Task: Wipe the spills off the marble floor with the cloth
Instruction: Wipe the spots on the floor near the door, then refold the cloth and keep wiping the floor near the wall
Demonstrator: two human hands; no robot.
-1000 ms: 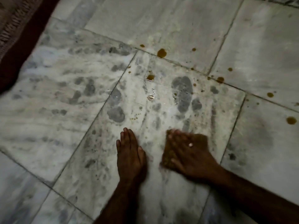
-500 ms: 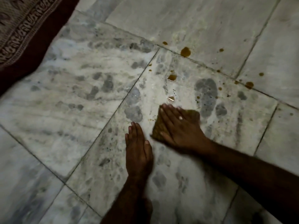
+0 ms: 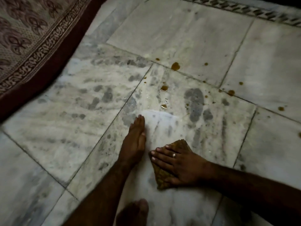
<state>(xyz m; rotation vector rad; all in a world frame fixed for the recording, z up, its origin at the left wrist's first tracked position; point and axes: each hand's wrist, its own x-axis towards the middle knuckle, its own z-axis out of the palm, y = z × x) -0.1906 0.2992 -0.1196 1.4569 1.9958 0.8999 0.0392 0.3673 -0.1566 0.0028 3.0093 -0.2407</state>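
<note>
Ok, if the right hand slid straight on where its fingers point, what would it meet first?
Likely the left hand, flat on the marble just beyond its fingers. The right hand presses the cloth; no spill lies between.

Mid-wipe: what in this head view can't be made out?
Brown folded cloth: mostly covered by the right hand, head view; its underside is hidden.
Marble floor beneath the cloth: hidden too.
Small brown drop at the right edge: cut off by the frame.
Dark rounded shape at the bottom: too dark to identify.
</note>
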